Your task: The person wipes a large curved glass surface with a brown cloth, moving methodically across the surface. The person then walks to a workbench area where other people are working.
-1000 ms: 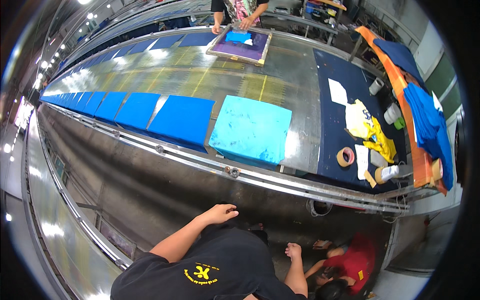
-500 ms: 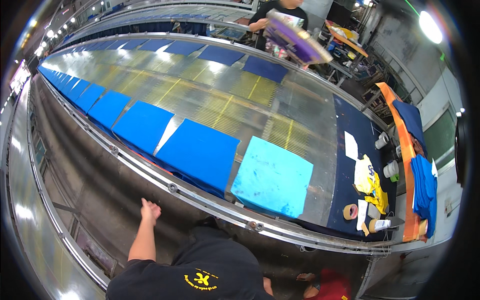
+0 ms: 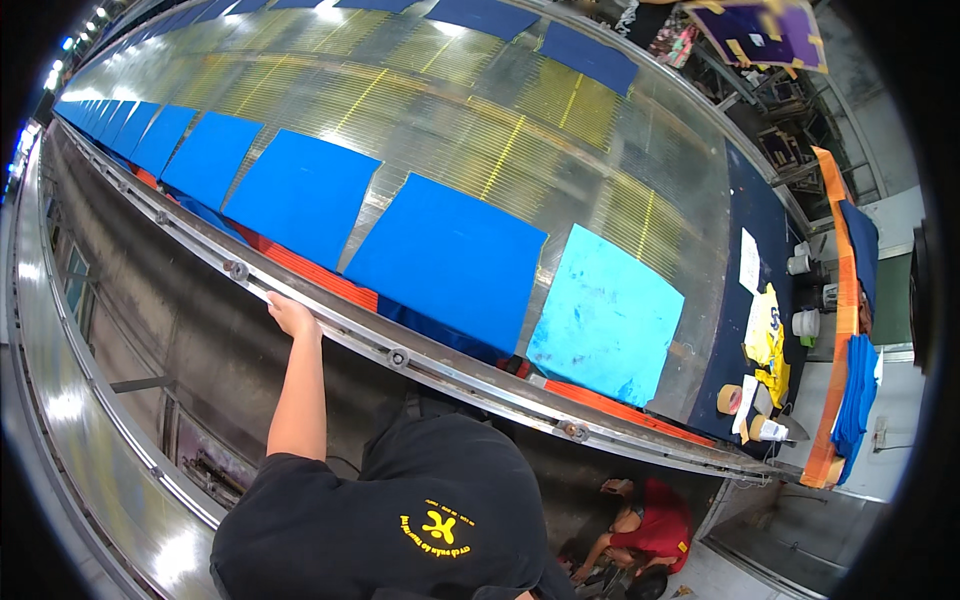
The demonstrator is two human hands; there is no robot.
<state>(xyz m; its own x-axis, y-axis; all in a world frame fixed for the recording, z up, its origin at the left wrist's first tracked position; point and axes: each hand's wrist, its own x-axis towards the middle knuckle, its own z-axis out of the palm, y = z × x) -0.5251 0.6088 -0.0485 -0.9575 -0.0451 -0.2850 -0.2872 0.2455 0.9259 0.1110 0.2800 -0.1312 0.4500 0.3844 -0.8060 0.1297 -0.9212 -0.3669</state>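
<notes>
My left hand (image 3: pixel 292 315) is at the metal rail (image 3: pixel 330 325) along the near edge of a long table, its fingers curled against the rail and partly hidden. My left arm reaches up to it from a black sleeve. Past the rail, bright blue fabric panels (image 3: pixel 450 260) lie flat in a row running to the far left. The nearest blue panels are closest to this hand. At the right end of the row lies a light turquoise panel (image 3: pixel 605 315) with dark smudges. My right hand is not visible.
A person in red (image 3: pixel 660 520) crouches below at lower right. Across the table, a purple framed screen (image 3: pixel 760 35) is partly visible. Tape rolls (image 3: pixel 730 399), yellow cloth (image 3: pixel 775 375) and white tubs (image 3: pixel 805 322) sit at the right end, beside an orange shelf (image 3: pixel 845 300) with folded blue cloth.
My left hand has gone from hanging open below the table to the rail. The view has shifted, bringing the crouching person further in, while the person across the table has mostly left it.
</notes>
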